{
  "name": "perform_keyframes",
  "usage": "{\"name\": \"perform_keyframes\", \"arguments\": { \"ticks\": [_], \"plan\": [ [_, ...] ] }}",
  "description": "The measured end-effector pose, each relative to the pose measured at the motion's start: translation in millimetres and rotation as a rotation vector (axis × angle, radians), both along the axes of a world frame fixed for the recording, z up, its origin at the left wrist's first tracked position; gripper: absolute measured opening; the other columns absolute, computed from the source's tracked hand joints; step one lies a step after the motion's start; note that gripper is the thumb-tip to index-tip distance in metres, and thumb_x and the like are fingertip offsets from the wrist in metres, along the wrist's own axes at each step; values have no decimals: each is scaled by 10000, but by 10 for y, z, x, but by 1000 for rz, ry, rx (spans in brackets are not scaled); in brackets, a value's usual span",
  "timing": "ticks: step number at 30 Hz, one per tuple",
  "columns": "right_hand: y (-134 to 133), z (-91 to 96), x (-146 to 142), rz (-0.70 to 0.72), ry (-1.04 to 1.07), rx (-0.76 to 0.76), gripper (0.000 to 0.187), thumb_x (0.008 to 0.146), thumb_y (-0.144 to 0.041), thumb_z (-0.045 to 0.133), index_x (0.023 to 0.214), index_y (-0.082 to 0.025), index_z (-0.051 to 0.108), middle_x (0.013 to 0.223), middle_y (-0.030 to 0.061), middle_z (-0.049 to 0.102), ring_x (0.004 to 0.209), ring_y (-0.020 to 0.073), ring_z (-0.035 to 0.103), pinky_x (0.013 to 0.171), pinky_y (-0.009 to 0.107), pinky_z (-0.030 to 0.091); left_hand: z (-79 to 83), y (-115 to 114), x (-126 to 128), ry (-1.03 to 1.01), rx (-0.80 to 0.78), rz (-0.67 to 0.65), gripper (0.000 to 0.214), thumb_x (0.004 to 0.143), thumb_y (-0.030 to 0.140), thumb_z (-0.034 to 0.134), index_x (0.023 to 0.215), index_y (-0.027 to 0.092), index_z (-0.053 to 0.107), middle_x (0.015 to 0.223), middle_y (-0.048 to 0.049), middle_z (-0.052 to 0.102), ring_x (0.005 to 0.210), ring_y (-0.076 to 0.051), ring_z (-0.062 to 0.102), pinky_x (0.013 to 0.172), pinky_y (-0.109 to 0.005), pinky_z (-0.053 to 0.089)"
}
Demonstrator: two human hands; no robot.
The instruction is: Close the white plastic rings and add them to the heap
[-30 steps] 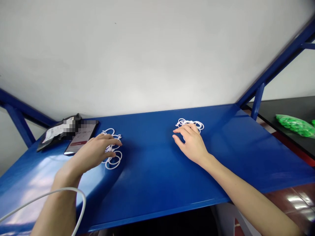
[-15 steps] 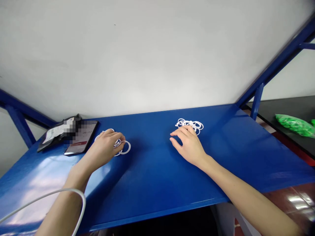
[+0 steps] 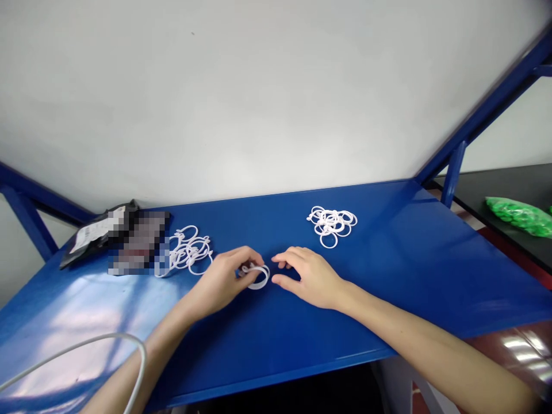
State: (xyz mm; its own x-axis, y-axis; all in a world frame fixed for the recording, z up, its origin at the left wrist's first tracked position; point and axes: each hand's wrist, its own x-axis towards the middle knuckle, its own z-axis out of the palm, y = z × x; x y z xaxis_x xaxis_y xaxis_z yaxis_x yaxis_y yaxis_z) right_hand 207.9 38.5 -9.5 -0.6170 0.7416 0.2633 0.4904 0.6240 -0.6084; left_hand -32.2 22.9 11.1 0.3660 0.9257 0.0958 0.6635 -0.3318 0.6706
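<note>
Right of the black packet (image 3: 98, 233), the left hand (image 3: 228, 277) pinches a white looped piece (image 3: 260, 285), seemingly presenting it, while the right hand (image 3: 314, 277), empty and loosely spread, likely needs a careful fingertip pinch.

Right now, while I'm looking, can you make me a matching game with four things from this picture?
1. Left hand
2. Right hand
3. Clear plastic bag
4. Black package

A. wears a white label
B. holds a white ring-shaped item
C. shows bright green
D. is open, holding nothing

Pairs: 1-B, 2-D, 3-C, 4-A
</note>
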Motion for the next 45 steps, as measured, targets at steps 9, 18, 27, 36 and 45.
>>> {"name": "perform_keyframes", "arguments": {
  "ticks": [9,18,27,36,45],
  "plan": [
    [-23,-63,-52,-39,-22,94,119,996,-248,607,944,-190,697,858,38,746,760,182,670,746,328,497,-100,-76,197,-198,-215,-35,122,956,296,599,1041,219,643,858,8,697,742,-137,626,675,-236,476],
    [11,30,-6,-212,-56,-116,118,881,-163,641,774,-200,607,746,-21,708,634,124,614,583,249,383,-37,42,4,-141,-312,47,300,904,441,674,1117,232,692,862,-5,732,781,-186,667,737,-295,512],
    [96,13,73,-297,-78,-153,226,973,-285,584,760,-212,584,722,-31,717,606,128,618,541,251,334,-86,262,-527,541,400,300,361,960,340,478,1055,158,775,1001,-158,711,971,-340,614,917,-496,493],
    [9,51,14,-327,-78,-34,259,954,-268,623,713,-204,554,678,-30,679,568,117,575,549,258,310,-92,-81,230,-94,-55,141,301,1006,456,516,1056,233,712,986,-26,754,847,-196,667,775,-318,522],
    [-34,63,2,-132,235,-165,78,997,-275,608,972,-223,660,940,4,733,814,140,683,724,264,517,-193,-126,296,-388,-267,149,277,971,438,581,1054,209,714,902,-22,760,792,-174,694,741,-286,553]
  ]
}}
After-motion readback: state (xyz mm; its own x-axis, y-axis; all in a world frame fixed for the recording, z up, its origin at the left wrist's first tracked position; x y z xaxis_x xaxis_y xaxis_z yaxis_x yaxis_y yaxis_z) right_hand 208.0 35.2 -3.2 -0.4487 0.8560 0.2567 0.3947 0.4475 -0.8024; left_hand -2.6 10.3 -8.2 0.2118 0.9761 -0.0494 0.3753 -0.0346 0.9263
